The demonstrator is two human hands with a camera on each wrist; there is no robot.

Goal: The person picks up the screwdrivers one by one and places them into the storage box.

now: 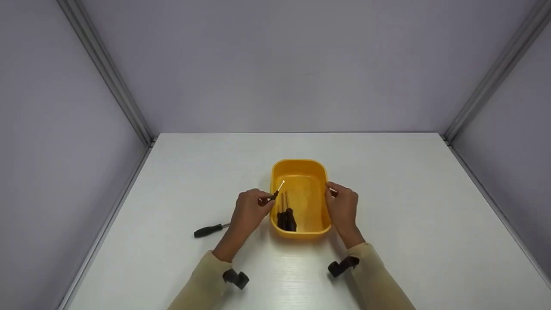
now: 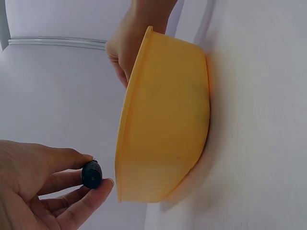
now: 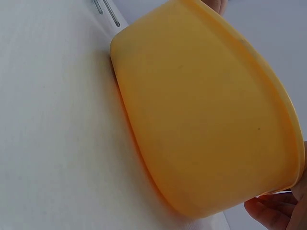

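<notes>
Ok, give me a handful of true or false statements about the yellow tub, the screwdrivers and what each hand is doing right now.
1. The left hand pinches a small screwdriver over the yellow tub. True.
2. The right hand holds a hammer. False: it touches the tub's right rim.
3. Dark-handled tools already lie inside the tub. True.
4. A black-handled screwdriver lies on the white table, left of the left hand. True.
5. The tub is upside down. False: it stands open side up.
</notes>
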